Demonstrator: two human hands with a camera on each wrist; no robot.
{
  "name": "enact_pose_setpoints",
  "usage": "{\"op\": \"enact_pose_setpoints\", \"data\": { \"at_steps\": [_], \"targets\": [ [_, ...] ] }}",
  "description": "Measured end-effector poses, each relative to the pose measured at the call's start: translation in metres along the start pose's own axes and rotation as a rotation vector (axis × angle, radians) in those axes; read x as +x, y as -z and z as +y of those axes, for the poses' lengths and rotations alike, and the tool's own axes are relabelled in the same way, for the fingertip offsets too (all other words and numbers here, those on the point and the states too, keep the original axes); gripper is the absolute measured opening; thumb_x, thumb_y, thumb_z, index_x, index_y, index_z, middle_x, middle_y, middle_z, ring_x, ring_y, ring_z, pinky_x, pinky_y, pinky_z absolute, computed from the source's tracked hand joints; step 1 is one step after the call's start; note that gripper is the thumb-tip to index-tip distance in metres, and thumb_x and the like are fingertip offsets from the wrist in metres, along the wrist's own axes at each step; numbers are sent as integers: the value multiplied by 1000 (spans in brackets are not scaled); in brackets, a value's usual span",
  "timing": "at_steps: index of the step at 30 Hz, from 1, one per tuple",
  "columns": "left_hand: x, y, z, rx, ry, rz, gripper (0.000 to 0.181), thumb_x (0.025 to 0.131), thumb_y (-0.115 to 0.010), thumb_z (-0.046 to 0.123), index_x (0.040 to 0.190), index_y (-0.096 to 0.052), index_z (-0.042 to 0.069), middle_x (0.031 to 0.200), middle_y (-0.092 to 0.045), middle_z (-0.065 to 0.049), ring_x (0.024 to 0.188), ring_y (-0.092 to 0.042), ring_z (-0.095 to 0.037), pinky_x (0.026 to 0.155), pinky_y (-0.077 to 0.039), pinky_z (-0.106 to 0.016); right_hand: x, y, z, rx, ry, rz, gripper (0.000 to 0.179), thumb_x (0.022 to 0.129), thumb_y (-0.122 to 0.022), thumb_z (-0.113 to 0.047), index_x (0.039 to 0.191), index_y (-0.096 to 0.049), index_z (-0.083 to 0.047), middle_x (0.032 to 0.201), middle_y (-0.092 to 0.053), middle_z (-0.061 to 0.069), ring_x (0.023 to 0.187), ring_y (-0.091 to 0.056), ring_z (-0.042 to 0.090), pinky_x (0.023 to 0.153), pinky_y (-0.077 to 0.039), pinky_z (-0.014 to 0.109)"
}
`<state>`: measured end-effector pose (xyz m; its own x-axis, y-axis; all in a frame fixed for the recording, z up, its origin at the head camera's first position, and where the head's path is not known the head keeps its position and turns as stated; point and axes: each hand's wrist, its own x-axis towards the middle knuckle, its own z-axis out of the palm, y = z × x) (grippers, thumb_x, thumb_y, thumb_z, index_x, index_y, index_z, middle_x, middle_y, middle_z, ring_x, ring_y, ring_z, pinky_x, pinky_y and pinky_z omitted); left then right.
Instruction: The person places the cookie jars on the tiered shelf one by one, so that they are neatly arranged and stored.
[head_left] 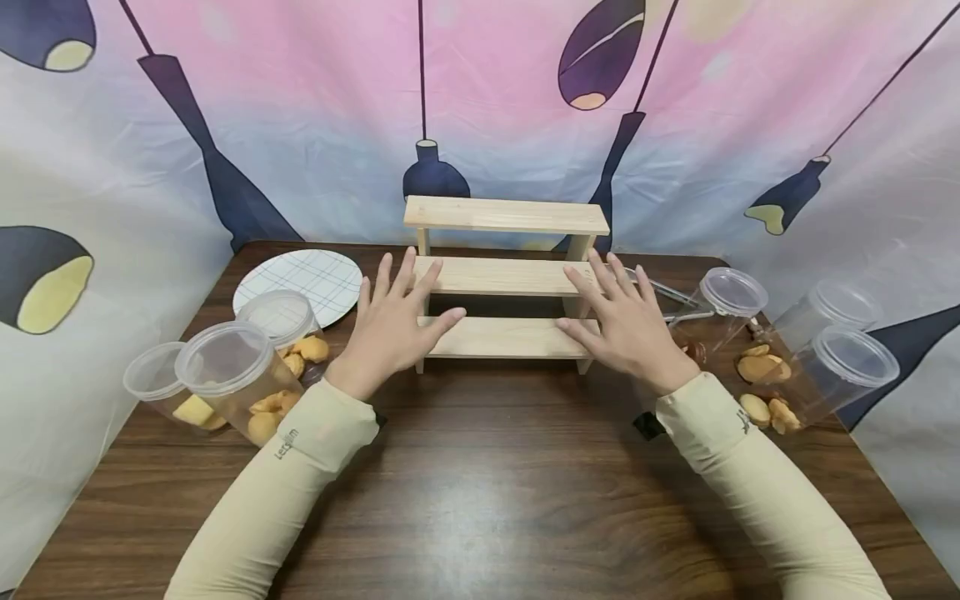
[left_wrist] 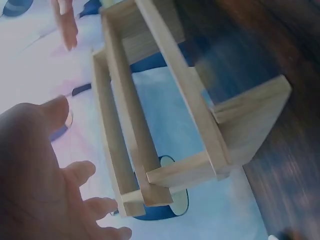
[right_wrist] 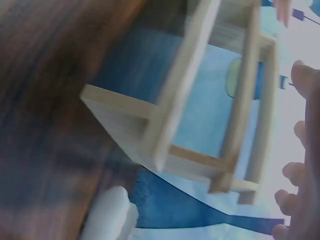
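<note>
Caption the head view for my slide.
Left hand and right hand spread near a three-tier wooden shelf, clear jars either side.

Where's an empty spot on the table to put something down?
The biggest bare patch of table is in front of the wooden shelf, between the two sleeves. The shelf's three steps look bare too. It's crowded left, with jars and a plate, and right, with more jars.

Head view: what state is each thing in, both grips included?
Left grip: fingers spread, holding nothing
Right grip: fingers spread, holding nothing
Shelf: upright
Left jars: upright, partly filled, lids apparently on
Right jars: upright, partly filled, lids apparently on
White disc: lying flat
Backdrop: hanging, wrinkled
</note>
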<state>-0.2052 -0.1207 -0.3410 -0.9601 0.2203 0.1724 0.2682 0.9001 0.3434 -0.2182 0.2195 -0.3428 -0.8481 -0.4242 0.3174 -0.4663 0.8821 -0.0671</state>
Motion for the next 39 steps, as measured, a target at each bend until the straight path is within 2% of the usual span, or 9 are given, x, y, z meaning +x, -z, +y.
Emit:
{"op": "enact_pose_setpoints", "data": {
  "at_steps": [6, 11, 15, 19, 23, 27, 32, 39],
  "targets": [
    [8, -4, -4, -166, 41, 77, 78, 97, -39, 69, 161, -14, 32, 168, 3, -7, 153, 9, -32, 118, 0, -64, -6, 23, 14, 39, -47, 120, 75, 96, -52, -60, 160, -25, -30, 166, -14, 7, 152, -14, 33, 121, -1, 54],
    [13, -15, -10, -285, 96, 166, 72, 101, -39, 59, 161, -17, 27, 166, -9, -16, 153, -2, -36, 119, -5, -62, -17, 45, 36, 72, -145, 237, 74, 96, -54, -55, 159, -29, -24, 164, -22, 14, 149, -20, 39, 120, -2, 58],
    [19, -21, -14, -362, 140, 181, 69, 103, -33, 57, 162, -14, 25, 166, -12, -17, 152, -8, -37, 120, -7, -60, -29, 56, 54, 62, -262, 311, 76, 94, -58, -52, 157, -31, -21, 158, -29, 24, 144, -26, 45, 117, -7, 64],
    [26, -25, -18, -465, 163, 201, 67, 104, -32, 54, 162, -10, 27, 165, -16, -14, 151, -14, -38, 119, -14, -59, -39, 60, 65, 67, -387, 291, 79, 93, -60, -51, 158, -29, -18, 155, -28, 30, 140, -27, 52, 113, -11, 68],
    [32, -27, -20, -533, 205, 205, 66, 105, -30, 54, 162, -7, 31, 165, -17, -11, 151, -16, -38, 119, -17, -58, -43, 60, 70, 71, -455, 242, 82, 93, -59, -52, 159, -26, -16, 152, -29, 33, 134, -30, 59, 109, -15, 70],
    [36, -31, -21, -558, 238, 194, 64, 105, -29, 54, 161, -6, 32, 166, -17, -10, 151, -15, -38, 119, -17, -58, -47, 59, 71, 65, -502, 205, 85, 92, -59, -55, 159, -25, -15, 146, -32, 37, 126, -34, 62, 102, -22, 71],
    [41, -37, -24, -565, 237, 181, 63, 106, -25, 54, 162, -10, 29, 165, -20, -9, 150, -18, -36, 119, -18, -55, -52, 59, 71, 56, -544, 166, 86, 91, -59, -57, 159, -27, -16, 140, -36, 40, 119, -37, 63, 92, -29, 70],
    [43, -42, -29, -577, 238, 181, 60, 108, -20, 48, 161, -19, 21, 161, -29, -14, 148, -27, -36, 119, -23, -52, -54, 62, 71, 48, -585, 95, 84, 91, -59, -54, 158, -27, -16, 141, -33, 41, 120, -37, 62, 90, -29, 71]
  ]
}}
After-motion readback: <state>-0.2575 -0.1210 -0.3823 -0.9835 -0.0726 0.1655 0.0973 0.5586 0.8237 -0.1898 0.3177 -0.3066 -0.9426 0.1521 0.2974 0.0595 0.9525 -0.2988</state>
